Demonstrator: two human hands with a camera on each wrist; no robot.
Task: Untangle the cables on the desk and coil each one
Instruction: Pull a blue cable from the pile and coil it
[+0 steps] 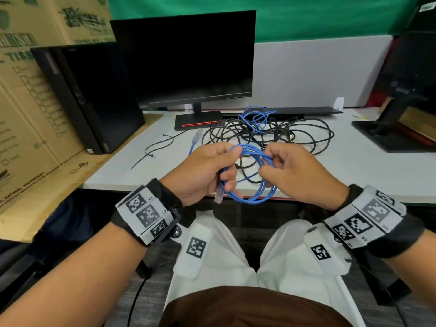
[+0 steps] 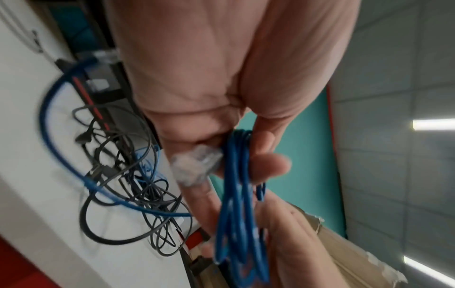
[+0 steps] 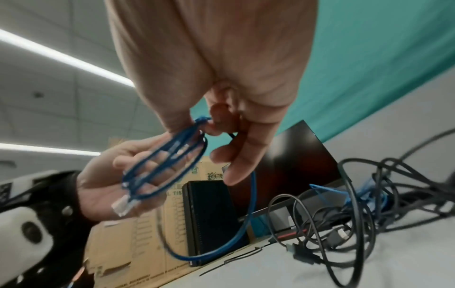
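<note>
The left hand [image 1: 204, 172] grips a blue cable [image 1: 251, 175] coil above the near desk [image 1: 354, 166] edge; the right hand [image 1: 297, 172] pinches its right side. The free tail runs far-left, nearer the left hand. The black cables [image 1: 295, 133] lie tangled beyond.

The cardboard box [image 1: 28, 95] at left is showing "TISS" in green print. Its smaller lettering is staying too blurred to read.
</note>
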